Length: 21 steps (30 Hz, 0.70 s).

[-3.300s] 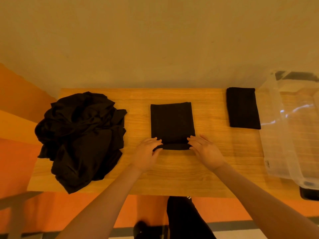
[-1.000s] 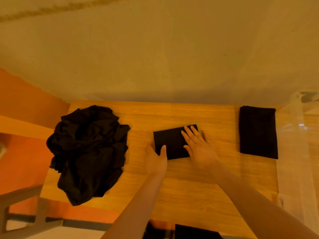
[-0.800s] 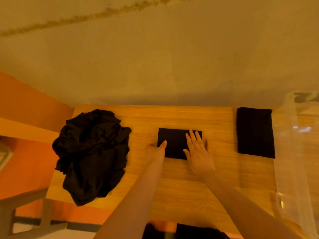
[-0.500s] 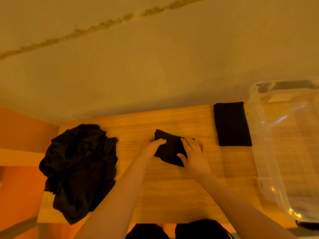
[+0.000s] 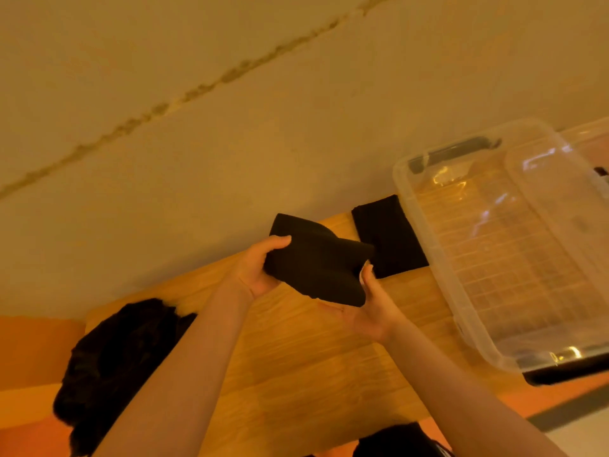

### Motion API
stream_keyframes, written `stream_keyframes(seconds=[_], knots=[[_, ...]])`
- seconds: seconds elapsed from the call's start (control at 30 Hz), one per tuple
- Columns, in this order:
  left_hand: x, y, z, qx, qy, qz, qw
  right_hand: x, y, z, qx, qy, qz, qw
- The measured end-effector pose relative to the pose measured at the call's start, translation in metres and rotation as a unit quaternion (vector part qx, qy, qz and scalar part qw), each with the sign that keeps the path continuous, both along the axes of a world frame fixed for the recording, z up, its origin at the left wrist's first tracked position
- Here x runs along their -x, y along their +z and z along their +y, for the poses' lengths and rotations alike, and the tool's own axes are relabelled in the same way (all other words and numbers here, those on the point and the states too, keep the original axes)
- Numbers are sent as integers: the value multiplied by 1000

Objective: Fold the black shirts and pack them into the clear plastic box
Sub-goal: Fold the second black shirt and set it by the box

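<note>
Soft, thick folded black shirt (image 5: 316, 265) between both hands, above grained wooden table (image 5: 313, 357)

Count at this moment: two folded black shirts, one held up (image 5: 318, 268), one flat on the table (image 5: 389, 240). One heap of unfolded black shirts (image 5: 112, 361); number within it cannot be told. One clear plastic box (image 5: 425, 232). One wooden table (image 5: 313, 364). Two bare hands: left (image 5: 255, 268), right (image 5: 369, 311).
</note>
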<state>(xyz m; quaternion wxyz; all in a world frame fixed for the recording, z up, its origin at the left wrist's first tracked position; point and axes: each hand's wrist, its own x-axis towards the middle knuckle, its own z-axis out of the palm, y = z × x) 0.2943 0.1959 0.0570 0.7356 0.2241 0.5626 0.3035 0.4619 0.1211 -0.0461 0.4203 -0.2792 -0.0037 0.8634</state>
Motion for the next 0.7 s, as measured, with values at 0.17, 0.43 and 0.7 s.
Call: stream_keyframes(seconds=[0.17,0.43,0.7], knots=[[-5,-10,8,-11,-96,72,993,-22,14,-3,-13,-105,-60,993],[-45,-28,28,-76,-254,176,948,-43,10,-7,99,-247,-188,945],[-103,-56,81,-103,-245,201,943,-53,-5,8,208,-319,-203,902]])
